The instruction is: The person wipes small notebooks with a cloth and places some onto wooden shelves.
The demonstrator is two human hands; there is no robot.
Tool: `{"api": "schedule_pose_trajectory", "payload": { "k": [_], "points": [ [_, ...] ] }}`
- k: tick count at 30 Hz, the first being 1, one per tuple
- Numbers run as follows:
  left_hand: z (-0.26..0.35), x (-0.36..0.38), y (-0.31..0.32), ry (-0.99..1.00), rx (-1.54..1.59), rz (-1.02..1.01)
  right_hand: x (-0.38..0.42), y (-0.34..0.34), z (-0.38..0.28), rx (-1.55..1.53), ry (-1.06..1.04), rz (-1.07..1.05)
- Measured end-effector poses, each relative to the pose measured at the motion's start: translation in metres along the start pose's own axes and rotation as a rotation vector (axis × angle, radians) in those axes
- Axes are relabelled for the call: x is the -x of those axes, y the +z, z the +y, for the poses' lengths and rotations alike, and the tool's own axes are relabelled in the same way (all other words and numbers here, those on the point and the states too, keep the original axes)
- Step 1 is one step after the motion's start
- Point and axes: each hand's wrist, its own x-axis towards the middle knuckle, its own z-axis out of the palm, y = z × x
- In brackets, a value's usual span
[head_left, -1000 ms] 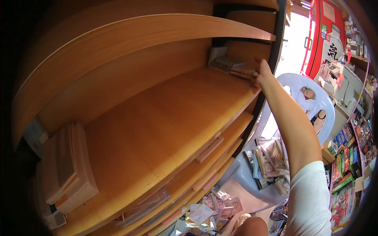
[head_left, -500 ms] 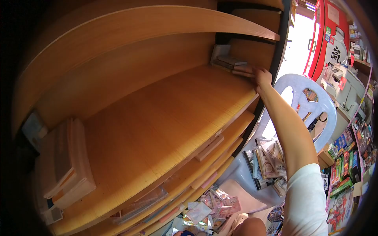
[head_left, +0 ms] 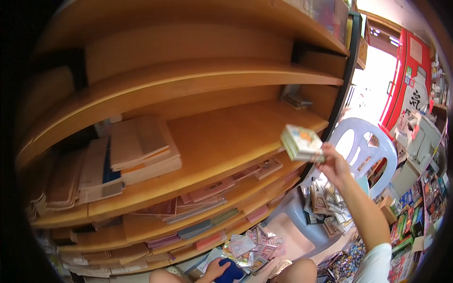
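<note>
My right hand (head_left: 336, 166) grips the end of a small, thick stack of notebooks (head_left: 302, 142) with a white cover and an orange picture. The stack is held in the air just off the front edge of the wooden shelf (head_left: 236, 134). Low in the view, my left hand (head_left: 216, 270) is closed on a dark blue cloth (head_left: 230, 271), near my knees. A few small books (head_left: 297, 100) lie in the shelf's far right corner.
Paper stacks (head_left: 141, 141) fill the shelf's left side, and more lie on lower shelves. A blue plastic chair (head_left: 363, 141) on the right carries a pile of packaged notebooks (head_left: 325, 203). Plastic-wrapped items (head_left: 255, 245) lie on the floor. A red door (head_left: 401, 80) stands beyond.
My right hand has come away from the shelf's far right corner, toward me, with the notebook stack in it. The view has shifted, and my left hand with the blue cloth now shows.
</note>
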Motion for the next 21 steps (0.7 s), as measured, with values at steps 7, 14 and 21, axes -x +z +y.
{"api": "schedule_pose_trajectory", "payload": {
  "k": [7, 14, 21],
  "points": [
    [-0.003, 0.012, -0.01, -0.236, 0.699, -0.039, 0.094, 0.111, 0.046, -0.109, 0.14, -0.174],
    [0.013, 0.07, -0.077, -0.026, 1.587, -0.252, 0.084, 0.18, 0.069, -0.029, 0.087, -0.164],
    [-0.033, 0.069, -0.077, -0.025, 1.601, -0.118, 0.032, 0.179, 0.106, 0.506, -0.277, -0.099]
  ]
}}
